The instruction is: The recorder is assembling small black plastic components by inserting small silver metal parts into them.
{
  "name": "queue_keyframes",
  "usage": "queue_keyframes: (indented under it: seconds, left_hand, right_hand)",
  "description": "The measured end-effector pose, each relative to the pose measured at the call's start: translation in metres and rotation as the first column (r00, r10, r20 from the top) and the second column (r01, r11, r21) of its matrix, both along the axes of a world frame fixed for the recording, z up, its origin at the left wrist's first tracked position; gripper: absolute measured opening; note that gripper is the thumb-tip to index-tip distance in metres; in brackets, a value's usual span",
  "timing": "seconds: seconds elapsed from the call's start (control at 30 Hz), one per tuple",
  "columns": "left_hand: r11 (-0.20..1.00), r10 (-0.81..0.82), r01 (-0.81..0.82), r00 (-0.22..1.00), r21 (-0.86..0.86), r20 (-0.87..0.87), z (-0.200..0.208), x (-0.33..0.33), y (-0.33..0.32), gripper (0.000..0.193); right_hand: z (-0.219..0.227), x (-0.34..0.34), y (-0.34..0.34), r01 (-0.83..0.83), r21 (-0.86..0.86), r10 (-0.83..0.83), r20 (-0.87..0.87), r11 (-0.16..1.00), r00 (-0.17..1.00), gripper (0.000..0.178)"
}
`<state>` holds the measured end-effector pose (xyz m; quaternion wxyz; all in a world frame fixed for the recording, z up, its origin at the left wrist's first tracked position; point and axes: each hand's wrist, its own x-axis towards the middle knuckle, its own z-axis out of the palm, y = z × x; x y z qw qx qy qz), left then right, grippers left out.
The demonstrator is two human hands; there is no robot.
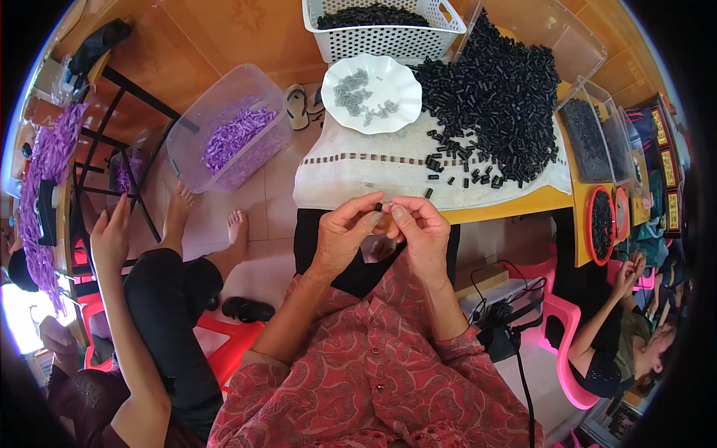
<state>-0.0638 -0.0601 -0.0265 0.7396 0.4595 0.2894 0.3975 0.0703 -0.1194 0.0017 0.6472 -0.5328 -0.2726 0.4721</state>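
Over the near edge of the table, my two hands meet fingertip to fingertip. My left hand pinches a small black tube-shaped piece between thumb and forefinger. Close beside it, my right hand is closed in a pinch, with a tiny clear part at its fingertips, too small to make out well. Beyond my hands, a white scalloped plate holds many small clear pieces. Right of the plate, a large pile of black tube pieces spreads across a white cloth.
A white perforated basket of black pieces stands behind the plate. Clear boxes and a red-rimmed basket are at the right. A clear tub with purple pieces is left. Co-workers sit on both sides; one's hand is raised.
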Motion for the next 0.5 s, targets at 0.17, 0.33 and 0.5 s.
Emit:
queue_keyframes:
  seconds: [0.17,0.33,0.5]
  left_hand:
    - [0.995,-0.063,0.068,0.995,-0.073,0.076,-0.005,-0.003,0.004,0.026]
    - [0.912,0.059,0.102,0.925,-0.396,0.375,-0.013,-0.008,0.011,0.024]
    - [0.871,0.095,0.134,0.898,-0.472,0.43,-0.018,-0.008,0.01,0.022]
  right_hand:
    - [0.005,-0.001,-0.001,-0.004,0.025,0.005,-0.021,1.0,1.0,0.016]
    - [0.007,-0.001,-0.003,0.013,0.022,-0.014,0.048,1.0,0.999,0.015]
    - [0.006,-0.007,-0.004,-0.045,0.054,0.039,0.113,0.997,0.993,0.013]
